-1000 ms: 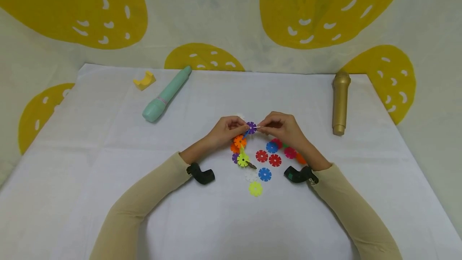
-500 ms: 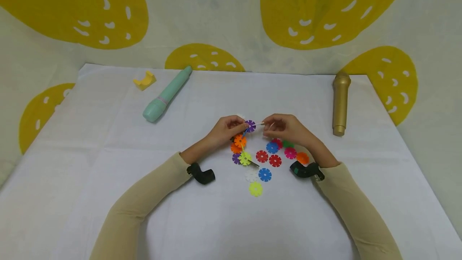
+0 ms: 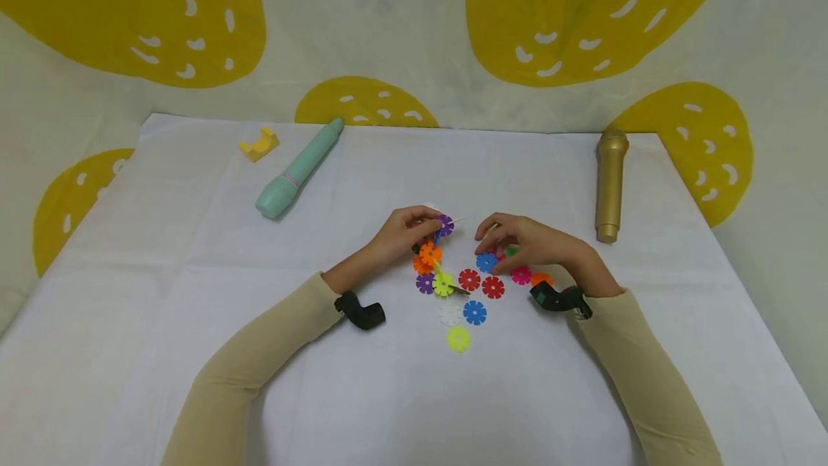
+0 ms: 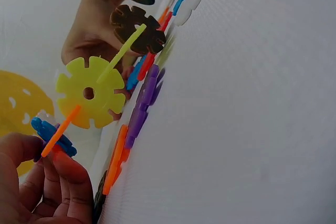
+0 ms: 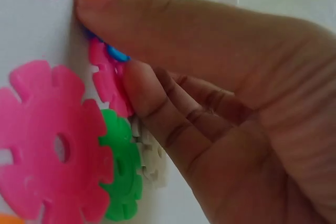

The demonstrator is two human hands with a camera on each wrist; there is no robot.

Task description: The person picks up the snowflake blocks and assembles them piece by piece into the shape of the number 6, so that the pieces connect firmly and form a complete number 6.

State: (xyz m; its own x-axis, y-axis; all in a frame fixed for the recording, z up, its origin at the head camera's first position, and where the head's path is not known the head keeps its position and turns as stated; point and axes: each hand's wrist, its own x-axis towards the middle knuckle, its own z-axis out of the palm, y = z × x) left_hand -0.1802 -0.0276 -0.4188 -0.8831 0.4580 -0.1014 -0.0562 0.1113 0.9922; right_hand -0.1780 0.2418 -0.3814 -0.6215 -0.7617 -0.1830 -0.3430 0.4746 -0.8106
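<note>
My left hand point(image 3: 412, 230) pinches a chain of slotted plastic flower discs near a purple disc point(image 3: 444, 226), from which a white one sticks out edge-on. A blue disc, an orange disc point(image 3: 430, 253), a yellow disc point(image 4: 90, 74) and a dark brown disc point(image 4: 137, 30) hang lower down the chain. My right hand point(image 3: 543, 239) is low over the loose discs, thumb and fingertips parted on either side of a blue disc point(image 3: 486, 262). That disc overlaps a pink one point(image 5: 107, 77) and is partly hidden by the thumb in the right wrist view.
Loose red discs point(image 3: 469, 280), a lower blue disc point(image 3: 475, 313), a yellow-green disc point(image 3: 458, 339) and several others lie on the white cloth. A mint-green microphone point(image 3: 300, 169) and yellow curved block point(image 3: 259, 144) stand back left, a gold microphone point(image 3: 610, 185) back right.
My right hand has let go of the white disc, which stays on the chain, and has moved down and right to the loose blue disc. My left hand stays nearly still; the chain swings slightly.
</note>
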